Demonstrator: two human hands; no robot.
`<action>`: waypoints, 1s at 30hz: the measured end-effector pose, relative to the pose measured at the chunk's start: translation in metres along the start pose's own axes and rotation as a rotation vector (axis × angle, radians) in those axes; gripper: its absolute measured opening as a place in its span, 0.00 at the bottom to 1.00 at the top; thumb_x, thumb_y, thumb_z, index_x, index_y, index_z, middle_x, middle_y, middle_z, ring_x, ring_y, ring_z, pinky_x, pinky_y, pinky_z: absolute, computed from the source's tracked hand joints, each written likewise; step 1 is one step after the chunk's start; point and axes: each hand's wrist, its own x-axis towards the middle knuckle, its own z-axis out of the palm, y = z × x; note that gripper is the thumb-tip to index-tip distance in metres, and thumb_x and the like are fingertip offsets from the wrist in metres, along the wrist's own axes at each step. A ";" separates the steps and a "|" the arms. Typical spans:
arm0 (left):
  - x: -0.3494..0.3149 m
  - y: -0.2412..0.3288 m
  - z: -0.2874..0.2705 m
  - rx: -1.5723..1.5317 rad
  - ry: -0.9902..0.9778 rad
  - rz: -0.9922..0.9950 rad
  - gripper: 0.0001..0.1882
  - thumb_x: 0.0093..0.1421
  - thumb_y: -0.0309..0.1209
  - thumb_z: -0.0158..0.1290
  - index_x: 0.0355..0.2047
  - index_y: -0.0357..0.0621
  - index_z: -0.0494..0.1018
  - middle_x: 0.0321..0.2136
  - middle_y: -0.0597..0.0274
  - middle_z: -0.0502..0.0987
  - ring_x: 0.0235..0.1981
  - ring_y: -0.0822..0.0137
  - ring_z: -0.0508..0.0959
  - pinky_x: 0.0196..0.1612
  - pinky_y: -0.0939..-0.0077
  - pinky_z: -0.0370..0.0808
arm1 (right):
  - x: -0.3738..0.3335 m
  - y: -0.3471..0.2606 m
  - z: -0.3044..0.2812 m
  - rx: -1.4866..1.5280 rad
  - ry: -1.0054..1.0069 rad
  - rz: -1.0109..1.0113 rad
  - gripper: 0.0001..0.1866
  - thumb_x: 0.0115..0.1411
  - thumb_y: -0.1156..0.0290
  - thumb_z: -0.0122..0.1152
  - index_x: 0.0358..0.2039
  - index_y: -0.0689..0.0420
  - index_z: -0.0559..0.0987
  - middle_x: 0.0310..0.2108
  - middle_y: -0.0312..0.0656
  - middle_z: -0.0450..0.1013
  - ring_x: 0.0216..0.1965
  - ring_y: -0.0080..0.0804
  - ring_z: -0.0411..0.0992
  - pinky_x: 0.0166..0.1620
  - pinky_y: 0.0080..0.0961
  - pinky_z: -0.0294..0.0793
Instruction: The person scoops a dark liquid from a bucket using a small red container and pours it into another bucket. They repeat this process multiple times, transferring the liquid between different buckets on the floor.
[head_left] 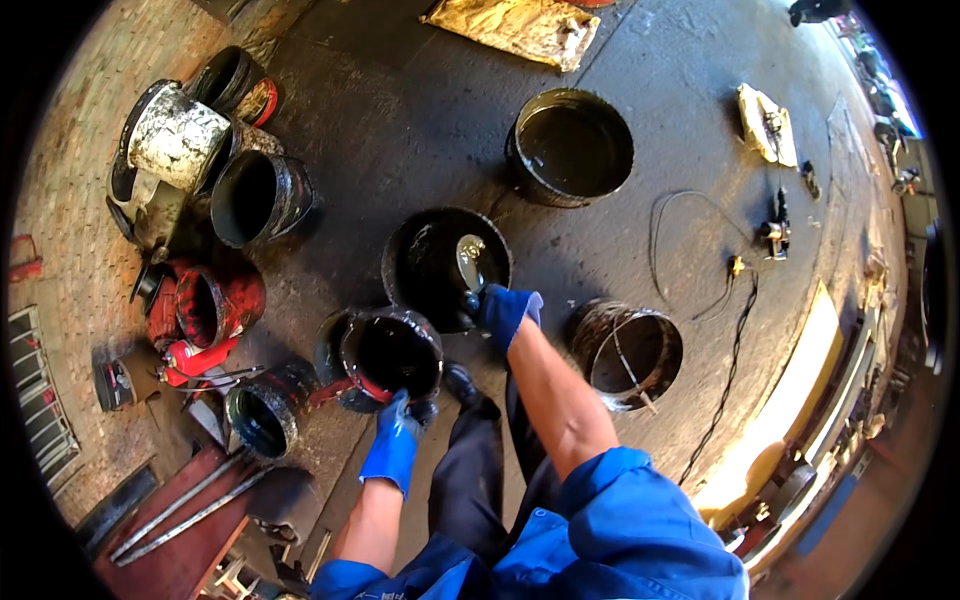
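My left hand (397,440), in a blue glove with dark fingertips, is closed on the near rim of a dark, oil-smeared bucket (432,372) with some red on its side. The bucket leans a little, and its inside is black. My right hand (510,312), gloved alike, is at the near right rim of a wide black tub (400,235) with dark liquid inside. Its fingers are bent around the edge of a small, shiny, oil-coated round vessel (470,258) inside the tub. The exact kind of that vessel is hard to make out.
A round tub of dark oil (516,150) stands farther off; a dirty bucket with a handle (668,385) stands right. Several grimy buckets (285,200) and a red fire extinguisher (195,360) crowd the left. A cable (735,360) crosses the floor at right.
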 end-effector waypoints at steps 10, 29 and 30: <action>-0.014 0.005 0.007 0.096 0.084 0.018 0.10 0.55 0.39 0.50 0.32 0.47 0.71 0.24 0.55 0.75 0.23 0.57 0.75 0.27 0.59 0.74 | 0.033 -0.025 0.020 -0.548 0.275 -0.104 0.11 0.56 0.61 0.48 0.37 0.43 0.77 0.37 0.42 0.74 0.38 0.37 0.73 0.38 0.31 0.72; -0.008 -0.023 0.035 0.051 -0.177 0.218 0.13 0.57 0.31 0.48 0.40 0.37 0.67 0.29 0.52 0.75 0.19 0.58 0.77 0.25 0.65 0.77 | 0.063 -0.032 0.040 -1.427 0.011 -0.322 0.15 0.56 0.66 0.44 0.43 0.57 0.67 0.34 0.45 0.75 0.35 0.44 0.75 0.34 0.45 0.67; -0.015 -0.020 0.037 0.089 -0.145 0.226 0.12 0.57 0.31 0.48 0.39 0.37 0.68 0.29 0.52 0.75 0.20 0.60 0.77 0.25 0.69 0.77 | 0.070 -0.026 0.041 -1.480 -0.041 -0.344 0.17 0.56 0.62 0.43 0.45 0.53 0.66 0.36 0.47 0.74 0.38 0.46 0.74 0.35 0.44 0.67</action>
